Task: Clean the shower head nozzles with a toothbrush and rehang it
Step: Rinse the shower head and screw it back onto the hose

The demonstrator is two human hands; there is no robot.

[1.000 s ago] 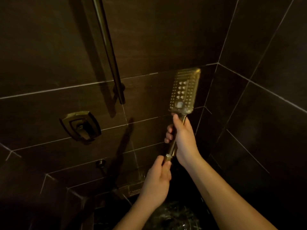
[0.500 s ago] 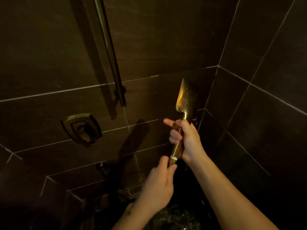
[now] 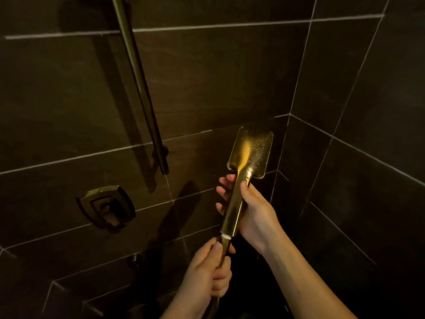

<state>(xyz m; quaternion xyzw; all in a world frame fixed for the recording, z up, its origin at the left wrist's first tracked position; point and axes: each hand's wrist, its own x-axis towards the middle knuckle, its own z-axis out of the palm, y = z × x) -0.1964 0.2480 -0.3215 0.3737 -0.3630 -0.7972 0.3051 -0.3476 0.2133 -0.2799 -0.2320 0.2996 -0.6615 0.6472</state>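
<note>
The brass rectangular shower head (image 3: 251, 150) stands upright in front of the tiled corner, its smooth wet back facing me, so the nozzles are hidden. My right hand (image 3: 251, 208) grips its long handle (image 3: 234, 210) just below the head, thumb on top. My left hand (image 3: 207, 270) grips the bottom end of the handle where the hose (image 3: 212, 306) joins. No toothbrush is in view.
A dark slide rail (image 3: 140, 88) runs down the back wall at the left and ends at a bracket (image 3: 162, 155). Below it sits the brass mixer valve (image 3: 107, 207). Dark tiled walls meet in a corner (image 3: 287, 125) right behind the head.
The shower head has turned about its handle: its nozzle face pointed at me a second ago, then edge-on, now its back shows. My right hand regripped the handle. The camera view shifted.
</note>
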